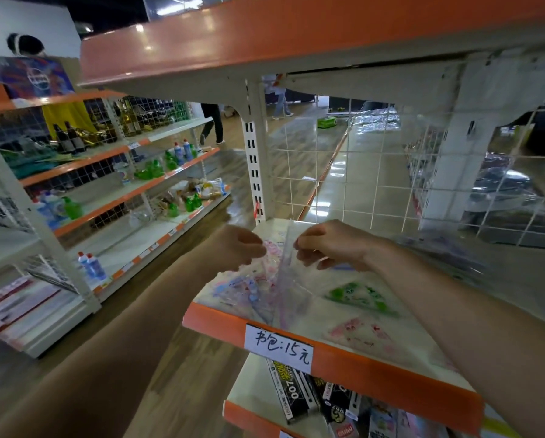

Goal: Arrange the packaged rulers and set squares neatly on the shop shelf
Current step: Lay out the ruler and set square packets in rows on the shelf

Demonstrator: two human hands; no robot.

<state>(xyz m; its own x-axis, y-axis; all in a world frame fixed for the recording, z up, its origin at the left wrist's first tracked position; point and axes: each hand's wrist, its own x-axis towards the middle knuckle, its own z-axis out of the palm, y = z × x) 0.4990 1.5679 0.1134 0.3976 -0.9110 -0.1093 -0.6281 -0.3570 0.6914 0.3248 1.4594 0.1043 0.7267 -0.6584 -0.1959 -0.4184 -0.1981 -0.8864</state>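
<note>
Grip: we pinch the ruler packet (285, 279) at its top edge, left hand (241, 248) and right hand (331, 245) | Axis: it slopes down toward us onto the shelf (220, 327) | Nearer: both equal.

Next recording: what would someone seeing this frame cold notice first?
Dead centre, the left hand and right hand pinch the top of a clear packet with pink and blue print, held up over the shelf. Just below, a handwritten price label sits on the shelf's orange front edge, and a green-printed packet lies flat to the right.
</note>
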